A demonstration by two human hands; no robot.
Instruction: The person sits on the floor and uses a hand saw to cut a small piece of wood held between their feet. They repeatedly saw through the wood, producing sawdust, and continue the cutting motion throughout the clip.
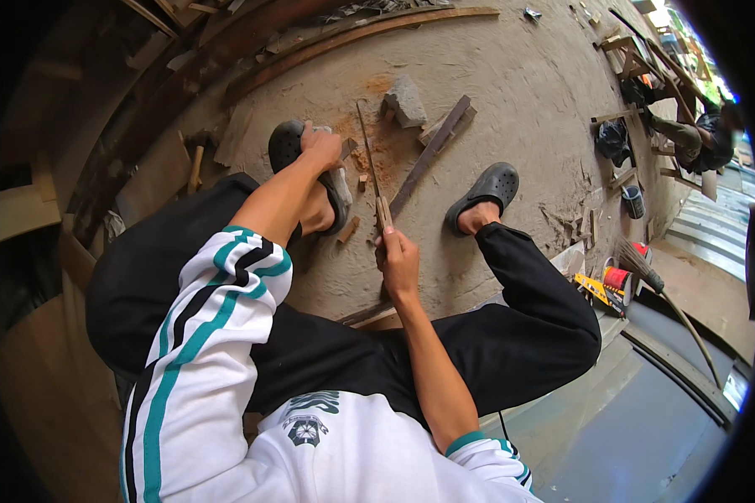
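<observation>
My right hand [398, 260] is closed around the wooden handle [383, 213] of a long, thin-bladed tool. Its dark blade [367, 147] points away from me and shows nearly edge-on, so I cannot tell whether it is a saw or a knife. Beside my left clog [285, 147], my left hand [320, 149] is closed on a small wood piece [348, 149], partly covered by the fingers. Below that hand a pale, whitish thing [341, 183] lies against the clog. Small wood offcuts [348, 230] rest on the ground between my feet.
A grey stone block [405, 102] and crossed dark wood strips [432, 155] lie ahead, near orange-brown dust [379, 84]. Long boards [352, 42] line the far left. My right clog [488, 193] is planted on the ground. Rightward are a broom [642, 267], a red can [617, 281] and another person [696, 138].
</observation>
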